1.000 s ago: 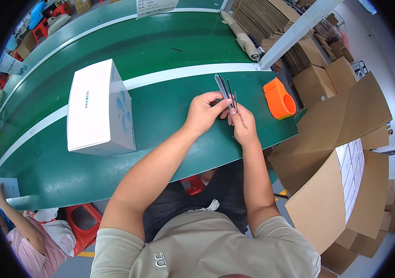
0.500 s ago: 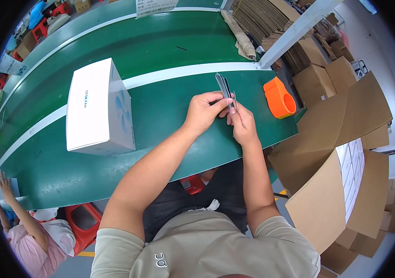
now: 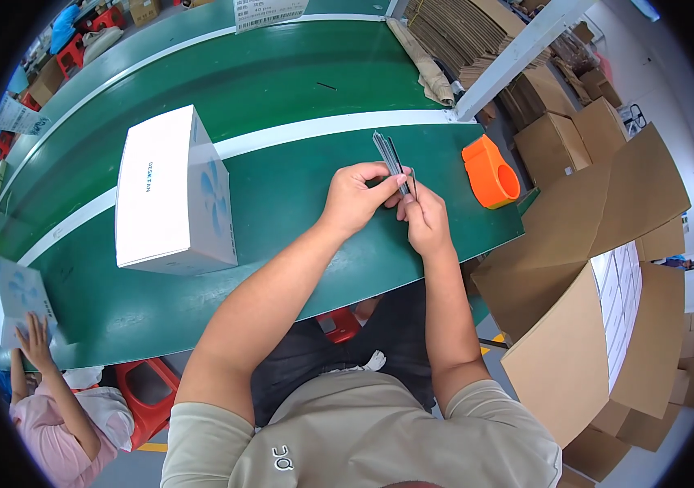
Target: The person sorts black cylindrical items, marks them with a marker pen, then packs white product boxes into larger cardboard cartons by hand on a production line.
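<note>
A fanned bundle of thin, flat grey and black strips is pinched between the thumb and fingers of my left hand. Close against it, my right hand is closed with its thumb on a strip that stands slightly apart from the bundle. The strips' lower ends are hidden by my fingers, and what they are made for cannot be made out. Left of my hands, a white carton with a blue fan picture on its side stands on the green table.
To the right sits an orange tape dispenser. Beside the table, a big open cardboard box holds white cartons. At far left, a co-worker's hand touches another white carton. A white post rises behind.
The strips have fanned slightly, and the right-hand strip stands a little more apart. At far left, the co-worker's carton has come further into view along the table. My arms have hardly moved.
</note>
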